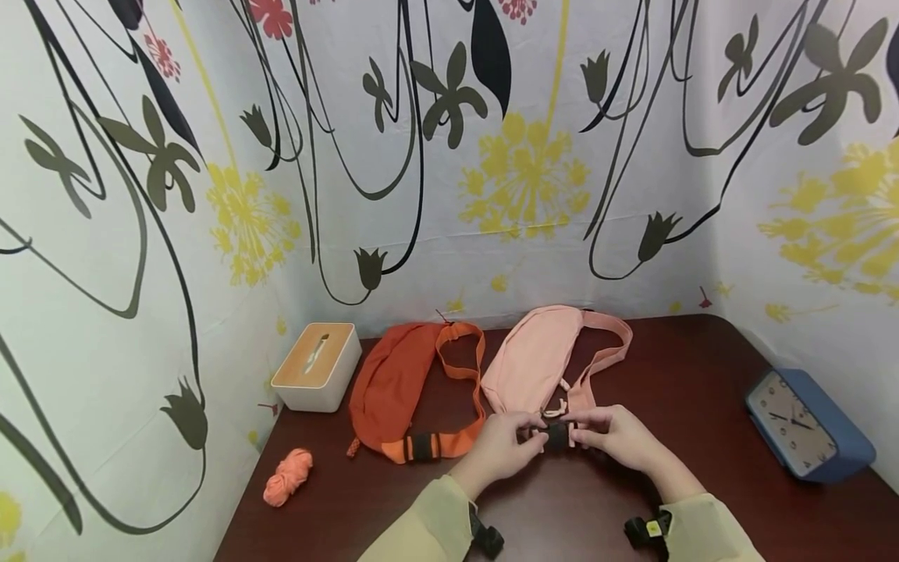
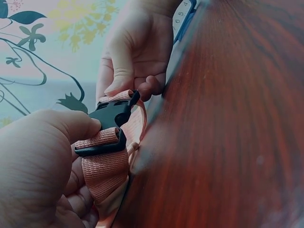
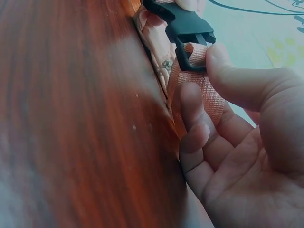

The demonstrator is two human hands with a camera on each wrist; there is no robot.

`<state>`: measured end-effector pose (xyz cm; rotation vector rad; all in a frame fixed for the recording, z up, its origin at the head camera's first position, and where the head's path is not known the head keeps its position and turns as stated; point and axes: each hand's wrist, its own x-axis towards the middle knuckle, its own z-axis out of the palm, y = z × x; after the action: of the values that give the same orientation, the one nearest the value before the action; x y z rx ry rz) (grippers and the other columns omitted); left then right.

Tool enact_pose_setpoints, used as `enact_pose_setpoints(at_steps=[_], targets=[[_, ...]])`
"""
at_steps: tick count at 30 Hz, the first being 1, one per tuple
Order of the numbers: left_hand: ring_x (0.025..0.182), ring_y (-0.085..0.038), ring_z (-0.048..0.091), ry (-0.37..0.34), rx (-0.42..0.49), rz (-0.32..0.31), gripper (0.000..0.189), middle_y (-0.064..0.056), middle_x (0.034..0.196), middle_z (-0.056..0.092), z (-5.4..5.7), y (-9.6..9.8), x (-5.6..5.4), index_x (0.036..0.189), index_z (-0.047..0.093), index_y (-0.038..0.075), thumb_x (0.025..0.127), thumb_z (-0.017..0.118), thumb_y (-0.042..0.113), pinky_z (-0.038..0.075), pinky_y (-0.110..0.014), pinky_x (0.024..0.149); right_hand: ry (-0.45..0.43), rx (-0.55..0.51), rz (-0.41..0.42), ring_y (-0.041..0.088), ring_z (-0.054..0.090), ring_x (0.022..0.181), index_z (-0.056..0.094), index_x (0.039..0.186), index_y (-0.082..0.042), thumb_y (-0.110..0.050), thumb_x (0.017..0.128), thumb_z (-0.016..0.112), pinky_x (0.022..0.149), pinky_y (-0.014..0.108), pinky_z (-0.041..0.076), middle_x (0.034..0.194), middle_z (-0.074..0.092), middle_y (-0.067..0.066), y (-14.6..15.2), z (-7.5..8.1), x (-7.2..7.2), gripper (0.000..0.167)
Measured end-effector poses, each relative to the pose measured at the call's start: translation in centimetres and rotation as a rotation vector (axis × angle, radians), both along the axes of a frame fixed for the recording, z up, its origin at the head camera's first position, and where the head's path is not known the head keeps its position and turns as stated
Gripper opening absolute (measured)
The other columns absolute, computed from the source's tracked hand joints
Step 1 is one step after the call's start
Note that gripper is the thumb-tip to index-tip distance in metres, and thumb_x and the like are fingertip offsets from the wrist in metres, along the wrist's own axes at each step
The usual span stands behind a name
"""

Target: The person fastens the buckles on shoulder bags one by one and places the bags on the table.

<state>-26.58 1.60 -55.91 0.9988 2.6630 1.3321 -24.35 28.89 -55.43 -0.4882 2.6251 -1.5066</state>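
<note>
Over the near side of the table, both hands are at the black side-release buckle [image 1: 557,437] of a pink waist bag [image 1: 535,357]. My left hand [image 1: 500,449] pinches the buckle's left end, its thumb lying on the black plastic in the left wrist view. Opposite it, my right hand [image 1: 621,439] pinches the other end, where pink webbing [image 3: 209,92] loops through a black bar. The two buckle halves sit in line, with prongs showing in a narrow gap in the right wrist view. Behind the hands, the bag's body lies flat with its strap curving right.
Left of the pink bag lies an orange-red waist bag [image 1: 393,378], its buckle fastened. A white tissue box [image 1: 312,398] with a wooden lid stands at the back left, an orange yarn bundle [image 1: 288,476] in front of it. A blue clock [image 1: 808,425] stands at right.
</note>
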Motion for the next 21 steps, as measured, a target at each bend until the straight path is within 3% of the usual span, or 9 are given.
enact_pose_setpoints(at_steps=[8, 21], targets=[[0.084, 0.008, 0.061, -0.030, 0.026, 0.028, 0.019, 0.011, 0.091, 0.076, 0.07, -0.15, 0.05, 0.118, 0.083, 0.020, 0.104, 0.076, 0.031, 0.050, -0.015, 0.080, 0.001, 0.046, -0.070, 0.006, 0.058, 0.062, 0.081, 0.127, -0.007, -0.017, 0.102, 0.079, 0.055, 0.028, 0.051, 0.082, 0.072, -0.003, 0.95, 0.03, 0.08, 0.027], [0.081, 0.008, 0.060, -0.016, 0.008, -0.001, 0.021, 0.012, 0.087, 0.073, 0.10, -0.28, 0.01, 0.119, 0.083, 0.021, 0.104, 0.076, 0.033, 0.049, -0.015, 0.080, 0.035, -0.001, -0.015, 0.001, 0.052, 0.060, 0.080, 0.127, -0.004, -0.013, 0.102, 0.077, 0.054, 0.025, 0.046, 0.083, 0.075, 0.000, 0.41, 0.32, 0.24, 0.026]])
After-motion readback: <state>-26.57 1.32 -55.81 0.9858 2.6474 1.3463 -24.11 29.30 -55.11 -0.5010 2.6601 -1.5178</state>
